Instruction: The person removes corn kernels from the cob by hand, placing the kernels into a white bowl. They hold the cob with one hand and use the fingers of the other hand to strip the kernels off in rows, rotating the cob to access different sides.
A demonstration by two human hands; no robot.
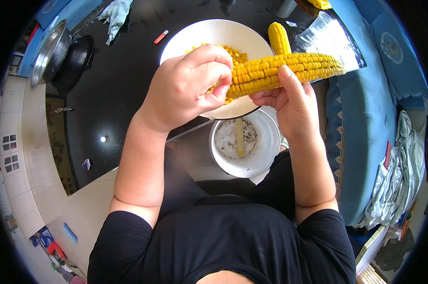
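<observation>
An ear of yellow corn (270,72) lies across my view above a white bowl (214,30). My right hand (292,103) grips the ear's middle, thumb on top and fingers beneath. At the ear's left end my left hand (196,85) is curled, thumb and forefinger against the kernels; whether it pinches any is hidden by the fingers. Loose corn kernels (237,55) lie in the bowl, partly behind my left hand. Another ear of corn (279,38) rests beside the bowl's upper right rim. Below, a bare corncob (239,136) lies in a white metal basin (219,156).
The dark glossy table (104,81) carries a red lighter (161,37), a grey cloth (116,17), a black pan (75,64) and a metal bowl (49,53) at left. Clear plastic cups (315,30) stand at the upper right. A blue sofa (366,142) is to the right.
</observation>
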